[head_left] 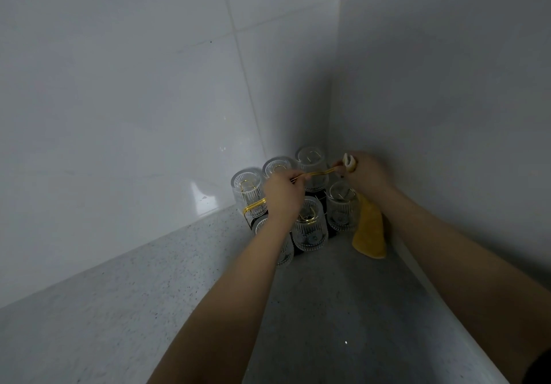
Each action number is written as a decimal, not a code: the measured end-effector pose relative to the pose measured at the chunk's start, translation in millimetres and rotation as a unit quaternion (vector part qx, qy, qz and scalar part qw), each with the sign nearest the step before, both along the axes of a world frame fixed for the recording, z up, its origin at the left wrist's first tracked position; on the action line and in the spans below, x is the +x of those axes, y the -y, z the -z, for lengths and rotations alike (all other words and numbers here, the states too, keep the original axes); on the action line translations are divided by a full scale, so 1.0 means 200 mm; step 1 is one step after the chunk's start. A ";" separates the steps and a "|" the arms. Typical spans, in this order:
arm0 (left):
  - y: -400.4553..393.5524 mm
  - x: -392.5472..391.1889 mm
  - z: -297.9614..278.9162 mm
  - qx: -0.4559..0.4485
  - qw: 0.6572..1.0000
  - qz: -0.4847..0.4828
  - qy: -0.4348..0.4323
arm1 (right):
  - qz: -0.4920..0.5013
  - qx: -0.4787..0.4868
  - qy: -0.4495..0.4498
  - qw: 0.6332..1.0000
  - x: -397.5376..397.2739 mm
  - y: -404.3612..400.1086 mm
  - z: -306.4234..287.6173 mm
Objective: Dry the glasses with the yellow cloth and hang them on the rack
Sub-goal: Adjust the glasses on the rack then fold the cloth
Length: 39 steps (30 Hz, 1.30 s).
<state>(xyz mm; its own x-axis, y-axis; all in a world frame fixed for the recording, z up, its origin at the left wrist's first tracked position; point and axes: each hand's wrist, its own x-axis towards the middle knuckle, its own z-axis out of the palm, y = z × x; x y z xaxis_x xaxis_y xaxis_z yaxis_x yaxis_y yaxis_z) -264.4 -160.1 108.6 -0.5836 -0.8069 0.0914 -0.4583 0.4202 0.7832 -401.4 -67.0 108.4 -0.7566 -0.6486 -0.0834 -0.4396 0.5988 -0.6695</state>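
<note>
Dim tiled walls (134,100), speckled countertop (119,309)

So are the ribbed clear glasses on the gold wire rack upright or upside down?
Upside down: each ribbed clear glass shows its base upward, hung over the gold wire rack.

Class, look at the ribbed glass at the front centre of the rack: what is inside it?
Inside the front centre glass, which hangs upside down, a gold wire loop of the rack shows through. Where that loop joins the base is hidden.
</note>
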 end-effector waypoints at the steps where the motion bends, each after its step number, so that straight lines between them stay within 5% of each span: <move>1: 0.00 0.01 0.00 -0.001 1.000 0.004 0.002 | 0.010 -0.016 -0.002 1.000 0.01 -0.02 -0.01; 6: -0.04 0.05 -0.05 -0.078 0.993 0.078 0.050 | 0.041 -0.109 0.082 0.990 0.15 -0.21 -0.20; 11: -0.19 0.19 -0.22 0.120 0.946 0.300 -0.025 | -0.059 -0.170 0.325 0.929 0.35 -0.37 -0.40; 16: -0.25 0.42 -0.25 0.182 0.948 0.247 -0.085 | -0.096 -0.218 0.388 0.890 0.53 -0.44 -0.42; 22: -0.26 0.78 -0.33 0.242 0.943 0.208 -0.092 | -0.126 -0.221 0.349 0.902 0.78 -0.47 -0.41; 26: -0.25 1.05 -0.37 0.252 0.947 0.185 -0.080 | -0.149 -0.166 0.129 0.966 0.92 -0.46 -0.46; 33: -0.14 1.39 -0.49 0.009 0.986 0.151 0.075 | -0.261 -0.007 -0.044 0.964 1.12 -0.32 -0.49; 39: -0.01 1.52 -0.45 -0.106 0.985 0.086 0.110 | -0.221 -0.005 -0.126 0.967 1.28 -0.09 -0.40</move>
